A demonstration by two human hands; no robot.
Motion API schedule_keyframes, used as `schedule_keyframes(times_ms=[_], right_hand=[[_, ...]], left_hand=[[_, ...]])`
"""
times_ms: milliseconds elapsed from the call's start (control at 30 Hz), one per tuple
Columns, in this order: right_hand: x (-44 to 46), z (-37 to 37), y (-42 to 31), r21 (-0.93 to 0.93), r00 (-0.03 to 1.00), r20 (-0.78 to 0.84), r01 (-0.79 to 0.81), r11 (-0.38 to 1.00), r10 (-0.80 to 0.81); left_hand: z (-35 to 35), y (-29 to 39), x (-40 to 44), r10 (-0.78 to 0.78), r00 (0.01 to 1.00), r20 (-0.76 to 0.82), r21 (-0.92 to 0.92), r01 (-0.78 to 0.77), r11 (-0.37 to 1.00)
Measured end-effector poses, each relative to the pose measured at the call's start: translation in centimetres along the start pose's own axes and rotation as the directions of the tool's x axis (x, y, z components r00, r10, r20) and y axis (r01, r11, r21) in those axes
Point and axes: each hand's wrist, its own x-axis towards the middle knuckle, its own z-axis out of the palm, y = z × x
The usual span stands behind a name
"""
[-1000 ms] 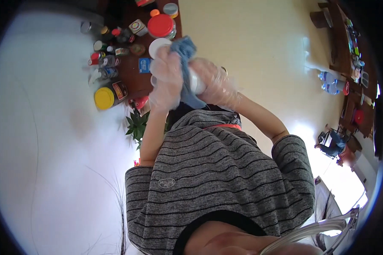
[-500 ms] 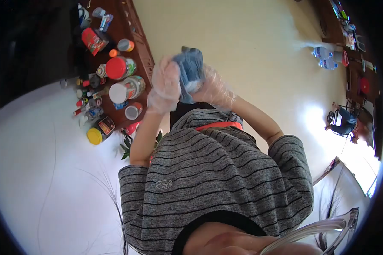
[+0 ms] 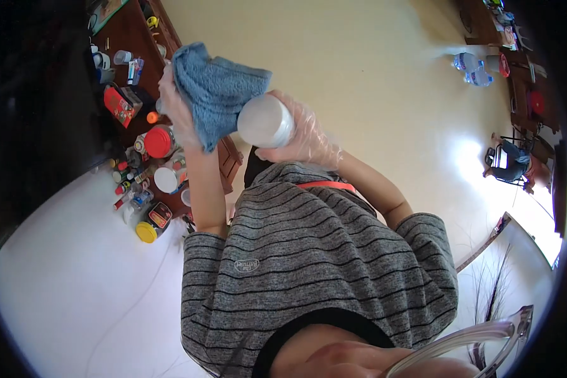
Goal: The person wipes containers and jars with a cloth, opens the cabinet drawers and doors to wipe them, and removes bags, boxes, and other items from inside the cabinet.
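Note:
My left hand, in a clear plastic glove, grips a blue terry cloth that hangs spread out toward the right. Its fingers are partly hidden behind the cloth. My right hand, gloved the same way, is wrapped around a white-topped jar. The jar's round white end faces up toward me, and its body is mostly hidden. The cloth's lower right edge comes right up to the jar; whether they touch I cannot tell. Both hands are held up in front of my striped shirt.
On the left, a brown wooden cabinet carries a red-lidded jar, a white-lidded jar, a yellow-lidded jar, a red packet and several small bottles. Water bottles stand far right, near a seated person.
The cloth, earlier bunched between both hands, has moved left and opened out with my left hand. The jar's white end now shows in my right hand. The view has shifted slightly.

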Motion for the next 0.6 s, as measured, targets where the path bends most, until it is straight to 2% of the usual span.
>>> schedule_keyframes(times_ms=[33, 67, 100, 133, 200, 267, 300, 400, 433, 533, 600], right_hand=[[1.0, -0.3, 0.1, 0.022, 0.999, -0.041, -0.024, 0.999, 0.025], [2.1, -0.5, 0.1, 0.043, 0.995, -0.081, -0.048, 0.998, 0.051], [3.2, -0.6, 0.3, 0.067, 0.989, -0.121, -0.073, 0.995, 0.080], [4.4, -0.8, 0.5, 0.028, 0.992, -0.094, -0.086, 0.996, 0.088], [6.8, -1.0, 0.8, -0.043, 0.993, -0.039, -0.110, 0.993, 0.108], [8.9, -0.8, -0.4, -0.390, 0.999, 0.035, -0.004, 0.921, 0.019], [10.5, -0.6, -0.8, -0.546, 0.996, 0.090, 0.061, 0.835, -0.014], [14.0, 1.0, -0.4, -0.493, 0.975, 0.103, 0.222, 0.841, -0.197], [15.7, 0.8, -0.1, -0.436, 0.953, 0.102, 0.301, 0.848, -0.285], [18.5, 0.8, -0.6, -0.452, 0.980, 0.185, 0.146, 0.880, -0.067], [20.8, 0.8, -0.9, -0.440, 0.983, 0.182, 0.079, 0.894, 0.003]], left_hand=[[0.4, 1.2, 0.2, -0.152, 0.986, 0.074, -0.247, 0.165, 0.955], [0.8, 1.8, 0.9, -0.275, 0.944, 0.182, -0.463, 0.329, 0.823], [1.6, 0.8, 1.3, -0.007, 0.997, 0.081, 0.022, 0.005, 1.000], [2.2, 0.6, 1.8, 0.096, 0.975, 0.201, 0.174, -0.132, 0.976], [2.4, 1.0, 2.8, 0.220, 0.857, 0.465, 0.407, -0.428, 0.807], [2.3, 0.6, 5.7, 0.253, 0.870, 0.423, 0.469, -0.449, 0.760], [1.9, -0.1, 8.0, 0.270, 0.879, 0.392, 0.501, -0.450, 0.739], [1.6, -1.2, 13.6, 0.533, 0.765, 0.361, 0.644, -0.618, 0.451], [1.5, -0.4, 14.3, 0.247, 0.940, 0.233, 0.532, -0.336, 0.777], [-0.1, -0.3, 15.3, 0.517, 0.799, 0.308, 0.561, -0.591, 0.579], [-1.5, -1.1, 15.9, 0.497, 0.830, 0.254, 0.660, -0.524, 0.538]])
